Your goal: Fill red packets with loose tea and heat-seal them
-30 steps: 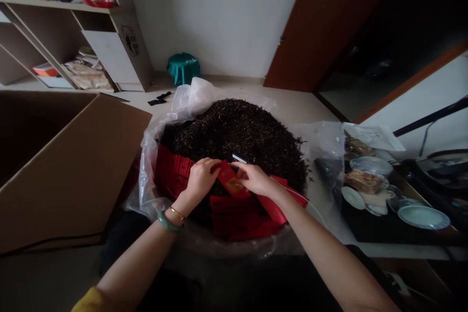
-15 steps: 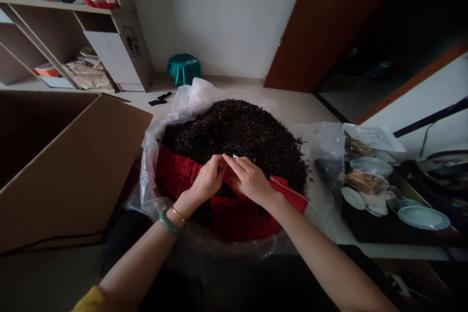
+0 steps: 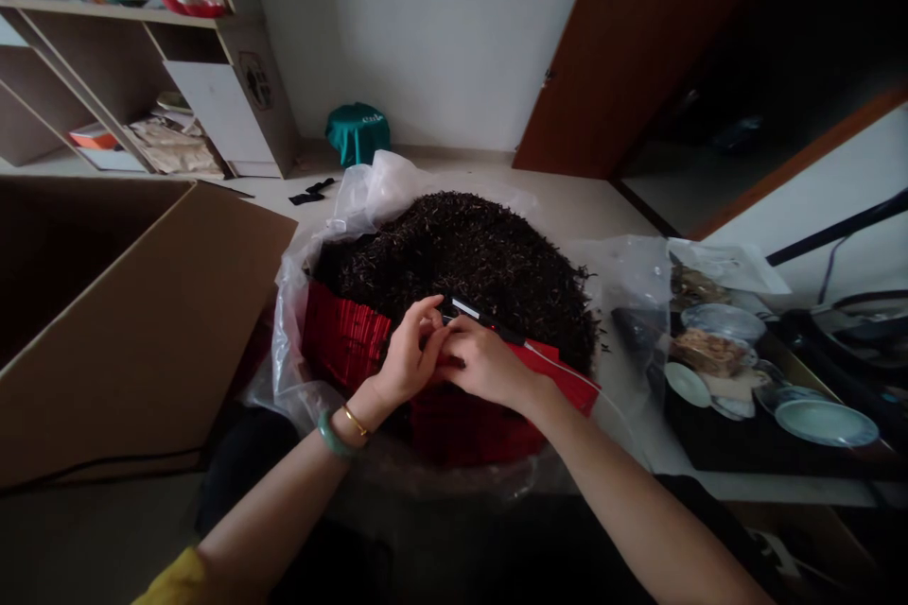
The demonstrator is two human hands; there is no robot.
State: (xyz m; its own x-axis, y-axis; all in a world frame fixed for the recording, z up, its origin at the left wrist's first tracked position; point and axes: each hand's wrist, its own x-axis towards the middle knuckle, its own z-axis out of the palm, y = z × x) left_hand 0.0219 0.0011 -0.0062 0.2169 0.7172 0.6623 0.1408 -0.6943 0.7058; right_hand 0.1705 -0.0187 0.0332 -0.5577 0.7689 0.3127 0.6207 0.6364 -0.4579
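Fingers (image 3: 426,304) of the left hand (image 3: 398,364) are partly curved, the index finger raised; the thumb meets the right hand (image 3: 491,369), whose fingers are bent inward. From where I stand, the two hands cover the space between them, so I cannot tell whether either grips anything.

Both hands are positioned over a round, plastic-lined container, inboard of its near edge. Its translucent liner (image 3: 288,312) is folded out around loose dark tea leaves (image 3: 475,246). Red packets are arranged on the leaves: a tight row (image 3: 344,336) along the left edge, a stack (image 3: 468,433) at the near edge, partly below the hands, and further pieces (image 3: 571,385) toward the right edge. A slim black device (image 3: 505,331) with a pale strip lies just beyond the right hand; its thin cable (image 3: 564,365) runs toward the right edge.
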